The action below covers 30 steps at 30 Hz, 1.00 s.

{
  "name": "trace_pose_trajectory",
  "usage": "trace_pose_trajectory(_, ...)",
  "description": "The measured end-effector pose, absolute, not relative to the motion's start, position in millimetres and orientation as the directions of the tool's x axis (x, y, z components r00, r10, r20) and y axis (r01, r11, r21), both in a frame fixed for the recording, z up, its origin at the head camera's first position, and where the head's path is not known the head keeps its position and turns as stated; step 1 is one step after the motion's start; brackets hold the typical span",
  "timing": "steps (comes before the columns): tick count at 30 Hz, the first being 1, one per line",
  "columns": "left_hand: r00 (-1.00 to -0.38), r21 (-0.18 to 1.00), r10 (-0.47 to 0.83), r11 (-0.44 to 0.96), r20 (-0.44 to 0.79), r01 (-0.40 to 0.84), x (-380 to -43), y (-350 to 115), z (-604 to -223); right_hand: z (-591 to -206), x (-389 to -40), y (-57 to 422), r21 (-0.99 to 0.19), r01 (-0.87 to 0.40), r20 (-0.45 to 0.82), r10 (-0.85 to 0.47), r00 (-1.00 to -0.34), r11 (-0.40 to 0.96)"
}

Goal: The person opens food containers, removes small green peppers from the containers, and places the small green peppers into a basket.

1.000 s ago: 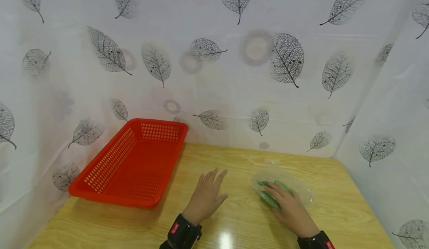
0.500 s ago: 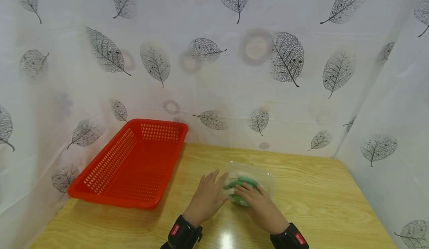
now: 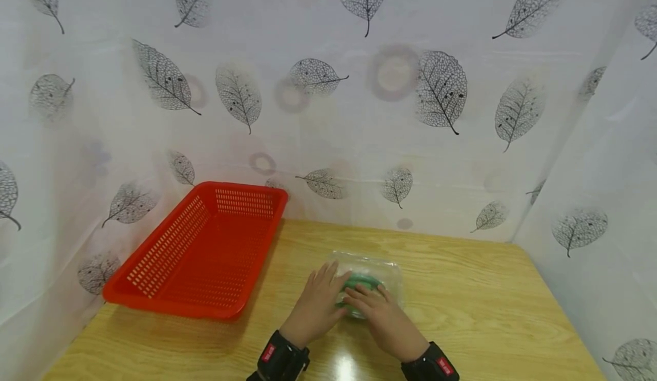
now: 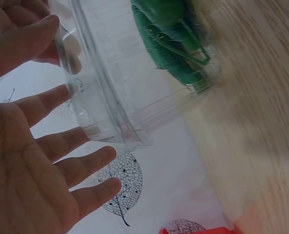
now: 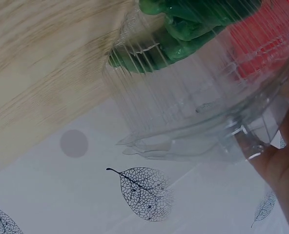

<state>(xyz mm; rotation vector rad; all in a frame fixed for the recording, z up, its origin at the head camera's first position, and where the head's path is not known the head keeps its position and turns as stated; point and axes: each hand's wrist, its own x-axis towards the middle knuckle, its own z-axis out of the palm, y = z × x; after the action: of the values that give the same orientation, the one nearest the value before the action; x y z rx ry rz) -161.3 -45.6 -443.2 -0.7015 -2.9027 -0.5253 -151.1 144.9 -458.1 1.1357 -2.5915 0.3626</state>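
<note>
A clear plastic box (image 3: 389, 275) with green peppers (image 3: 363, 279) inside is at the middle of the table, between both hands. My right hand (image 3: 389, 323) lies over its near right part and holds it by the rim; in the right wrist view that hand (image 5: 285, 163) shows only at the edge. On the other side, my left hand (image 3: 314, 305) has its fingers spread and straight. The left wrist view shows that hand's fingertips (image 4: 81, 134) against the box's rim (image 4: 93, 68). Both hands hide part of the box in the head view.
A red plastic basket (image 3: 215, 255) with slotted sides stands on the left of the wooden table (image 3: 477, 301). Behind and at both sides hangs a white curtain (image 3: 328, 130) printed with grey leaves. Black bands (image 3: 282, 355) are on both wrists.
My right hand has brought the plastic box leftward from the right side of the table to beside my left hand. The left hand has hardly moved; the basket has stayed put.
</note>
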Motion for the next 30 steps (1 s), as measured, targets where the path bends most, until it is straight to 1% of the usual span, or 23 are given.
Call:
trace_pose_trajectory(8, -0.892, 0.272, 0.418, 0.850, 0.169, 0.450, -162.2, -49.4, -450.7, -460.0, -149.1, 151.3, -0.113, -0.737, 0.391, -0.652, -0.650, 0.667)
trace_pose_trajectory(13, -0.888, 0.282, 0.417, 0.843, 0.195, 0.458, -163.2, -53.8, -455.0, -462.7, -149.2, 167.9, -0.102, -0.695, 0.429, -0.599, -0.676, 0.712)
trace_pose_trajectory(17, -0.887, 0.310, 0.416, 0.832, 0.198, 0.460, -163.0, -56.6, -455.7, -465.2, -150.0, 180.5, -0.126, -0.665, 0.457, -0.552, -0.697, 0.736)
trace_pose_trajectory(20, -0.885, 0.318, 0.420, 0.826, 0.201, 0.465, -163.1, -57.1, -455.5, -467.6, -150.2, 186.5, -0.119, -0.666, 0.477, -0.546, -0.689, 0.736)
trace_pose_trajectory(23, -0.879, 0.302, 0.419, 0.828, 0.227, 0.472, -165.6, -56.9, -457.4, -469.1, -149.7, 188.1, -0.079, -0.666, 0.485, -0.555, -0.676, 0.742)
trace_pose_trajectory(26, -0.885, 0.269, 0.377, 0.854, 0.272, 0.446, -170.5, -56.2, -460.7, -469.2, -147.3, 187.0, -0.065, -0.655, 0.482, -0.551, -0.681, 0.753)
trace_pose_trajectory(30, -0.895, 0.211, 0.277, 0.907, 0.350, 0.364, -175.9, -55.6, -463.6, -467.6, -140.1, 181.9, -0.069, -0.648, 0.469, -0.549, -0.692, 0.758)
